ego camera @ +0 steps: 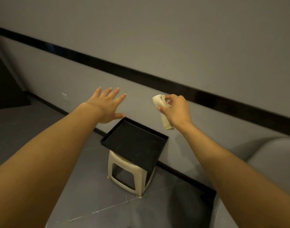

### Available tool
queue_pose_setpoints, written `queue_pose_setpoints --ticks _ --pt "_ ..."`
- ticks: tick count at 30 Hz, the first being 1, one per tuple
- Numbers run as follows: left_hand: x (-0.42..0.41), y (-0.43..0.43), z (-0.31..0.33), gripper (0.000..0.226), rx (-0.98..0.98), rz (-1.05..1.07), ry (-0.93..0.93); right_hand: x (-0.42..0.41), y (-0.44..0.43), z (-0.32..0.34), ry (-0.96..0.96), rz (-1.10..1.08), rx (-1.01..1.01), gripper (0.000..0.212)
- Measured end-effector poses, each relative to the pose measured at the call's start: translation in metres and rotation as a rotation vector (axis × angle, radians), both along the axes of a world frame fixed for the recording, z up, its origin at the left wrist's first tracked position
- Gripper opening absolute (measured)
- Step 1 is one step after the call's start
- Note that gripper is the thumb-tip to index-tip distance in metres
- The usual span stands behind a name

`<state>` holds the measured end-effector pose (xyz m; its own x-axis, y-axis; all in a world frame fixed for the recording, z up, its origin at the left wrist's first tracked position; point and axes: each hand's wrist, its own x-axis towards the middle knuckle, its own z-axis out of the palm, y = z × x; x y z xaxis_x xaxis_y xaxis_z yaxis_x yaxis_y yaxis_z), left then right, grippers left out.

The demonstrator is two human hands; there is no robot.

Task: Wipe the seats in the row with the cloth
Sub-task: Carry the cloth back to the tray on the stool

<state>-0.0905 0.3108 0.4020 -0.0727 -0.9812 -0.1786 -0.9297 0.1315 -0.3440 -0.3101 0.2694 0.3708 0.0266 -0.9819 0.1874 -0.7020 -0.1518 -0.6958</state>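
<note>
My right hand [176, 109] pinches a rolled cream cloth [159, 102] in the air, above and to the right of a black tray. The cloth hangs down past my wrist. My left hand [106, 106] is stretched forward with fingers spread and holds nothing; it hovers above the tray's far left corner. A grey rounded seat [271, 155] shows at the right edge, partly hidden behind my right forearm.
A square black tray [160, 149] lies on a cream plastic stool [118, 163] against the grey wall. A black stripe [141, 71] runs along the wall. A dark baseboard follows the grey floor [34, 134]. A dark area lies at the far left.
</note>
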Motion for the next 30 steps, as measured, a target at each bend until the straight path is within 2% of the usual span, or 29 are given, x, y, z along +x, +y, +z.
queue_pose_setpoints --ticks 7,16,19,26,30 --pt "0.066 -0.118 -0.039 0.077 0.097 -0.052 0.025 0.052 -0.084 -0.046 0.03 -0.074 0.126 0.049" --pt "0.106 -0.252 -0.137 0.076 0.289 -0.262 0.021 0.09 -0.142 -0.148 -0.002 -0.313 0.364 0.047" --pt "0.105 -0.283 -0.183 0.077 0.357 -0.34 0.02 0.097 -0.154 -0.186 -0.041 -0.427 0.453 0.047" --pt "0.088 -0.309 -0.316 0.079 0.559 -0.367 0.161 0.095 -0.179 -0.288 -0.099 -0.586 0.584 0.051" --pt "0.085 -0.31 -0.401 0.079 0.589 -0.268 0.223 0.091 -0.191 -0.364 -0.149 -0.631 0.63 0.054"
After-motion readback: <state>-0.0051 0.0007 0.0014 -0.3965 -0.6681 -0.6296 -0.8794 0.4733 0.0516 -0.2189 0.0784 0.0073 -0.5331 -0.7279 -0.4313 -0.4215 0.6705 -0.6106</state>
